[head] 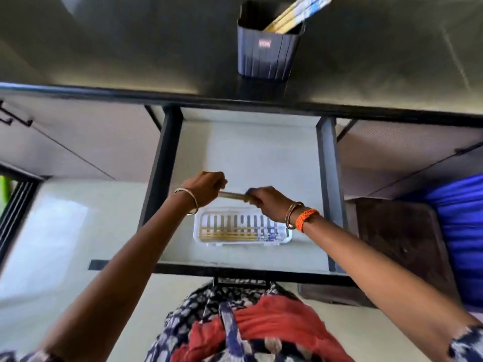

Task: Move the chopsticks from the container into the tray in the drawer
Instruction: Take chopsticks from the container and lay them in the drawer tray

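Hands [206, 188] [269, 202] grip chopsticks [231, 195].

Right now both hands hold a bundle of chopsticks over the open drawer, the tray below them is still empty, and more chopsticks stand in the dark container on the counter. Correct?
Not quite: the tray is not empty. The head view shows chopsticks already lying along its near side. Otherwise correct: the left hand and right hand hold a bundle over the open drawer, and more stand in the dark container.

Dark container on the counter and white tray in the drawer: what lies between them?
In the head view, the counter's front edge, bare drawer floor, then both hands, left and right, holding chopsticks just beyond the tray, below the container.
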Available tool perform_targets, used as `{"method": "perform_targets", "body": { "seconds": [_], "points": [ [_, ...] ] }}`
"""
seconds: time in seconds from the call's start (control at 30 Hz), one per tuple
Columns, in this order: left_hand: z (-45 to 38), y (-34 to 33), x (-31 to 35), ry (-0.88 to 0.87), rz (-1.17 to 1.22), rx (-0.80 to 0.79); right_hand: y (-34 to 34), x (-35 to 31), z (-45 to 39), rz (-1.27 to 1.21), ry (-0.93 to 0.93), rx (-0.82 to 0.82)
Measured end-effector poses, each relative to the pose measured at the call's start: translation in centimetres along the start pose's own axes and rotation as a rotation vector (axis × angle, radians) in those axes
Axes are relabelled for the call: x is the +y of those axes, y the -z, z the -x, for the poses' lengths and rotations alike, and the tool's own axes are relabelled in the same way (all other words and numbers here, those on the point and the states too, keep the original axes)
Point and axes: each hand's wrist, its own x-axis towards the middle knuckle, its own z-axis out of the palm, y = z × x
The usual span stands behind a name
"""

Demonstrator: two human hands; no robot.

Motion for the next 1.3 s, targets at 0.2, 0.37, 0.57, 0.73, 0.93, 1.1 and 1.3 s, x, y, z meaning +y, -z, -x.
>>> {"method": "perform_targets", "body": {
  "seconds": [0.2,0.37,0.57,0.73,0.93,1.1,1.3],
  "points": [
    [2.6,-4.3,-5.7,0.377,0.242,0.067,-5.1,2.6,0.0,0.054,-0.129,-0.218],
    [3.1,-6.4,-6.5,0.456,0.337,-0.067,-6.2,2.0,-0.8,0.165,-0.091,-0.110],
    [2.8,-7.2,-6.8,0.541,0.396,-0.002,-7.9,1.6,-1.3,0.323,0.053,0.027],
    [2.7,-7.3,-7.0,0.564,0.413,-0.005,-8.2,1.5,-1.4,0.332,0.108,0.090],
    [2.7,-7.4,-6.9,0.576,0.414,0.006,-8.6,1.2,-1.2,0.291,0.129,0.098],
    [2.6,-7.6,-7.2,0.591,0.423,0.026,-8.6,1.1,-1.3,0.382,0.056,0.043],
    [2.7,-7.9,-7.5,0.607,0.474,-0.016,-8.4,1.5,-1.1,0.467,0.038,-0.001]
  ]
}}
